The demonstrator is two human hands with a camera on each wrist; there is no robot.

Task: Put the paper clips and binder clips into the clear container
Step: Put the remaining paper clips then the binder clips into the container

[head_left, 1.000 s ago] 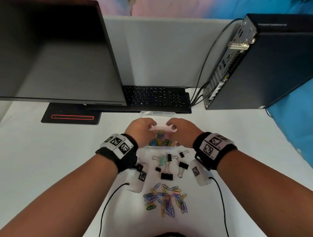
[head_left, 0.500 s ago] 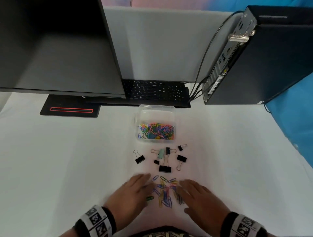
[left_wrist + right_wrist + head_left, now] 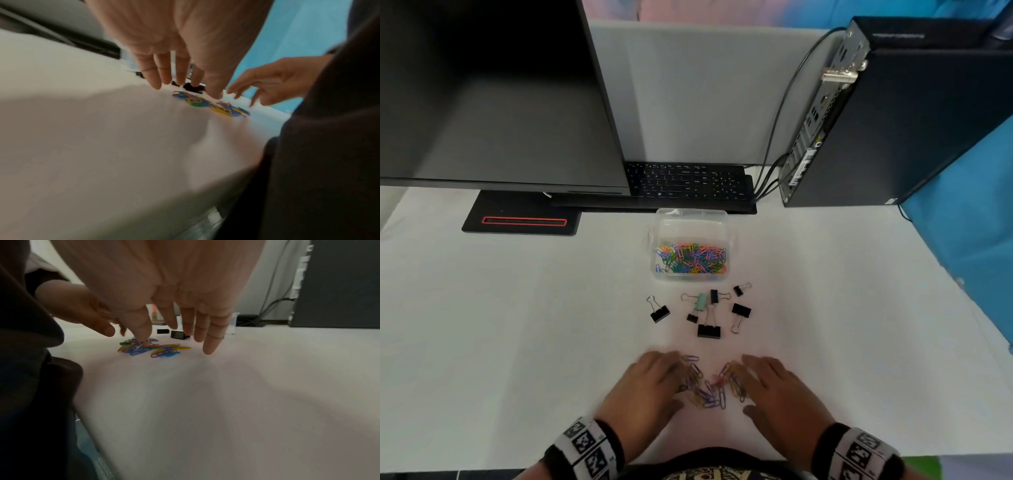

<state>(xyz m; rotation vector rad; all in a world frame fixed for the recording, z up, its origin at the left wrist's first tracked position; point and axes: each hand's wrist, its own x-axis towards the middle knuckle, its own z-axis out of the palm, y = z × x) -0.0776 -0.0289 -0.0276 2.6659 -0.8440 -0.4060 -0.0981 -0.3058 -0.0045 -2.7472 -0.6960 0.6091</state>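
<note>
A clear container (image 3: 691,219) with many coloured paper clips inside stands mid-table, its top open. Several binder clips (image 3: 708,330), mostly black and one mint green (image 3: 701,301), lie scattered in front of it. Nearer the front edge lies a loose heap of coloured paper clips (image 3: 709,390) (image 3: 211,104) (image 3: 150,348). My left hand (image 3: 654,383) flanks the heap on the left and my right hand (image 3: 767,387) on the right. Both have fingers spread and nearly straight, with fingertips at the heap's edges. Neither hand holds anything.
A monitor (image 3: 493,96) with its black stand base (image 3: 522,219) fills the back left, a black keyboard (image 3: 688,183) lies behind the container, and a computer tower (image 3: 893,113) with cables stands back right. The white table's front edge (image 3: 859,457) runs just below my wrists.
A second ago both hands were at the container. They have drawn back to the near heap of paper clips, and over the last half second closed in on it from both sides.
</note>
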